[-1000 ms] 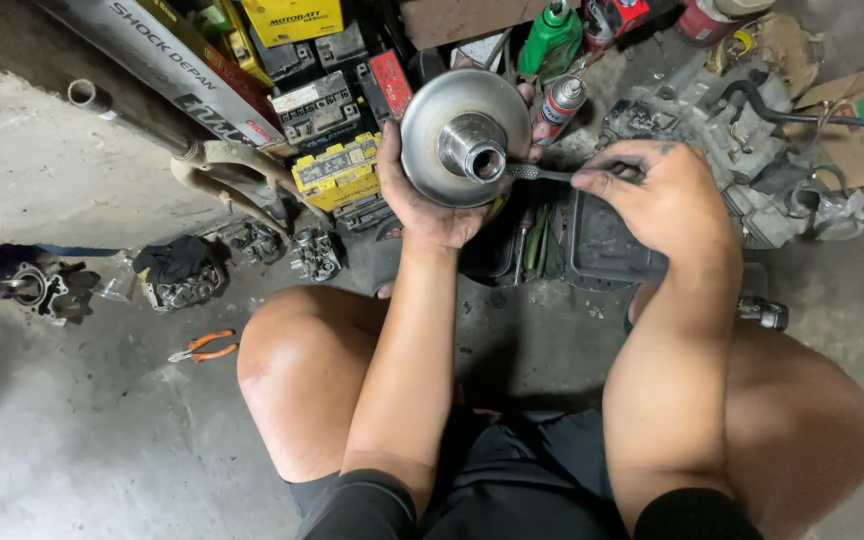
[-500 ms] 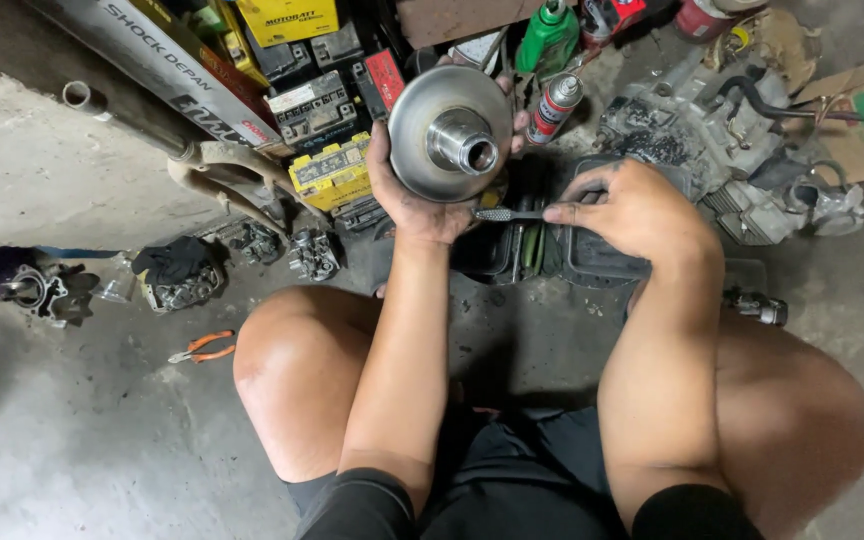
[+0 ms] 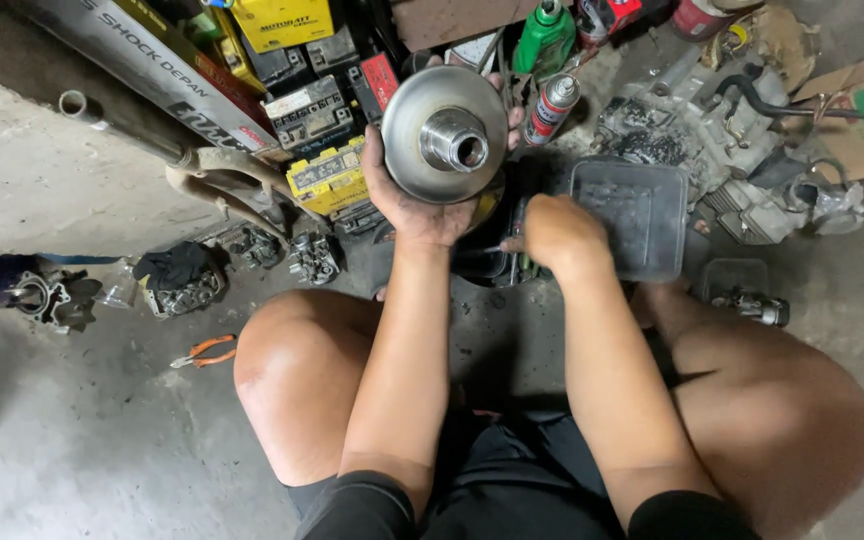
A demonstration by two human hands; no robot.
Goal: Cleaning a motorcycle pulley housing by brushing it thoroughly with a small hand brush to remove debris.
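left hand [image 3: 417,205] gripping metal pulley [image 3: 444,133], yellow box [image 3: 327,177] beside

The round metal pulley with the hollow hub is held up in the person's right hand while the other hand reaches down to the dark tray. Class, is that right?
Not quite. The head view shows the round metal pulley in the left hand, not the right. The right hand is the one reaching down by the dark tray.

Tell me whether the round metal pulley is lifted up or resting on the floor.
Lifted. The left hand holds the round metal pulley off the concrete floor, its hub facing the camera; the right hand is lower, beside a black tray.
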